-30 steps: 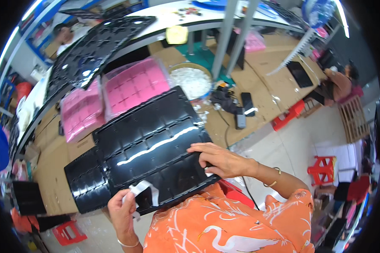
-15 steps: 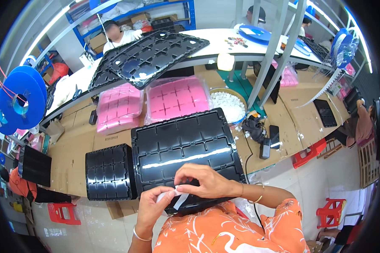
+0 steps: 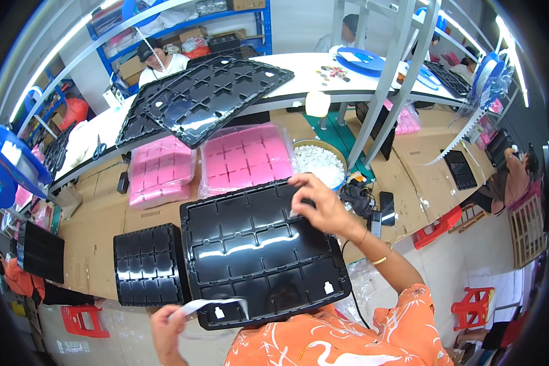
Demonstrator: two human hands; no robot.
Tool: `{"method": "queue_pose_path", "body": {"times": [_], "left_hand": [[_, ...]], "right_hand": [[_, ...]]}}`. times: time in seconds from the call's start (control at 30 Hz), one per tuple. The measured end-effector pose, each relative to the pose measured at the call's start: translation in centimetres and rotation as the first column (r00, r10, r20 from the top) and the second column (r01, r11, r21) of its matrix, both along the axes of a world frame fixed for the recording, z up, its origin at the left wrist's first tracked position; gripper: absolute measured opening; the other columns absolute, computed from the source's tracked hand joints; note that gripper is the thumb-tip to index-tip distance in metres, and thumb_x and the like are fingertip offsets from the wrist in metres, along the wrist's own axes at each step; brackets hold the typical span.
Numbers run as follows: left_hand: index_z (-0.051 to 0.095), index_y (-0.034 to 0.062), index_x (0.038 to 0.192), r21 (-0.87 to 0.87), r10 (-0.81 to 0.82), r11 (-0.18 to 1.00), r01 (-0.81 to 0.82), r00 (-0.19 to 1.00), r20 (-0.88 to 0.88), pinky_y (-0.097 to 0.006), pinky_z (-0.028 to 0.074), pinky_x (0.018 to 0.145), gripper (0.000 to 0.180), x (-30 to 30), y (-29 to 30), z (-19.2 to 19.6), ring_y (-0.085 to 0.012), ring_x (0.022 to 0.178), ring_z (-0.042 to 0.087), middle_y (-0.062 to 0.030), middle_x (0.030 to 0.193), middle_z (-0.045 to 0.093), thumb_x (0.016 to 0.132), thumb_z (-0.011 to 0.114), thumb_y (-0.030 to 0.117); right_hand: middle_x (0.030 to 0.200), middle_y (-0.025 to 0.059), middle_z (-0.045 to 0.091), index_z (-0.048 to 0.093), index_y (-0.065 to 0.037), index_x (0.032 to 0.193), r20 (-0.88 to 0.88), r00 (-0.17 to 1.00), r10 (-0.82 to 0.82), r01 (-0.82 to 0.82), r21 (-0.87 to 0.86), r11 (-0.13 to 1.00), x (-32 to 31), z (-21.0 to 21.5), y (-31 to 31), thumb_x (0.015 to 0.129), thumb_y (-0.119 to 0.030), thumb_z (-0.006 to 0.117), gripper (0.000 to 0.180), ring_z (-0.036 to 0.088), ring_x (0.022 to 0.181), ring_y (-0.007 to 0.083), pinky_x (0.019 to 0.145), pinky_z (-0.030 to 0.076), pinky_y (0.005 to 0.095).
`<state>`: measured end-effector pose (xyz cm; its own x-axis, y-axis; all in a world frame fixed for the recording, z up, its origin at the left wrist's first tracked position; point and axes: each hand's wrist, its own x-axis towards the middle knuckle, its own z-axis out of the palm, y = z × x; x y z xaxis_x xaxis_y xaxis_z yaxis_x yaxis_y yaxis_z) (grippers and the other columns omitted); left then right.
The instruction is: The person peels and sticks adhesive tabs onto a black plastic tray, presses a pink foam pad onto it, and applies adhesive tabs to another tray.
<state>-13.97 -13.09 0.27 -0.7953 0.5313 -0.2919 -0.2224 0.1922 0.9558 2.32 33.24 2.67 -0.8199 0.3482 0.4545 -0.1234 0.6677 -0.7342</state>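
The large black compartment tray (image 3: 259, 250) lies flat on the cardboard-covered worktop (image 3: 91, 238). The right hand (image 3: 323, 204) presses a small white piece into an upper-right compartment, fingers curled. The left hand (image 3: 168, 329) pinches a white strip (image 3: 216, 305) at the tray's near edge. Two compartments hold white pieces; most appear unfilled.

A cardboard-covered workbench (image 3: 97, 244) carries a large black compartment tray (image 3: 259, 253) at its centre. At nine o'clock a smaller black tray (image 3: 147, 265) lies just beside it. At twelve o'clock lie two bagged pink tray stacks (image 3: 245, 155), and at one o'clock a bowl of white pieces (image 3: 320, 165).
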Motion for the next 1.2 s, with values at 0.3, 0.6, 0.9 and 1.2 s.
{"method": "queue_pose_path", "body": {"times": [0.3, 0.6, 0.9, 1.2], "left_hand": [[0.073, -0.0008, 0.094, -0.386, 0.262, 0.849, -0.361, 0.922, -0.286, -0.024, 0.044, 0.065, 0.011, -5.3, -15.0, -9.8, -0.0098, 0.068, 0.057, -0.0021, 0.075, 0.066, 0.090, 0.072, 0.010], [0.069, -0.0001, 0.108, 0.130, 0.504, 0.850, -0.511, 0.716, -0.484, -0.026, 0.045, 0.088, 0.013, -7.9, -6.0, 0.3, -0.0091, 0.098, 0.058, -0.0033, 0.106, 0.068, 0.101, 0.066, 0.011], [0.063, 0.0001, 0.094, 0.605, -0.236, 0.696, 0.386, 0.919, -0.316, -0.033, 0.044, 0.103, 0.009, 0.7, 25.2, 11.7, -0.0188, 0.120, 0.056, -0.0119, 0.132, 0.057, 0.096, 0.063, 0.009], [0.069, 0.0016, 0.113, 0.384, -0.287, 0.800, 0.461, 0.856, -0.430, -0.030, 0.045, 0.105, 0.015, -1.0, 35.6, 6.3, -0.0132, 0.121, 0.057, -0.0054, 0.128, 0.061, 0.099, 0.063, 0.000]], "right_hand": [[0.136, 0.0173, 0.057, 0.064, -0.003, 0.080, 0.136, 0.985, -0.110, 0.067, 0.291, 0.954, -3.2, -3.8, 6.2, 0.079, -0.003, 0.075, 0.011, 0.057, 0.123, 0.0390, 0.104, 0.045, 0.0470], [0.107, 0.0170, 0.064, 0.060, -0.003, 0.108, 0.013, 0.989, -0.148, 0.145, 0.143, 0.979, -3.9, -5.6, 6.3, 0.082, 0.001, 0.067, 0.028, 0.061, 0.105, 0.0418, 0.093, 0.048, 0.0489], [0.146, 0.0188, 0.050, 0.012, -0.008, 0.166, -0.189, 0.912, 0.363, -0.405, -0.289, 0.868, -3.9, 7.1, -6.5, 0.089, -0.013, 0.080, 0.102, 0.063, 0.081, 0.0151, 0.072, 0.056, 0.0305], [0.101, 0.0064, 0.070, 0.062, -0.004, 0.124, -0.395, 0.811, -0.430, 0.370, -0.223, 0.902, -1.3, -1.5, 11.9, 0.100, 0.007, 0.050, 0.029, 0.066, 0.082, 0.0088, 0.074, 0.054, 0.0250]]}}
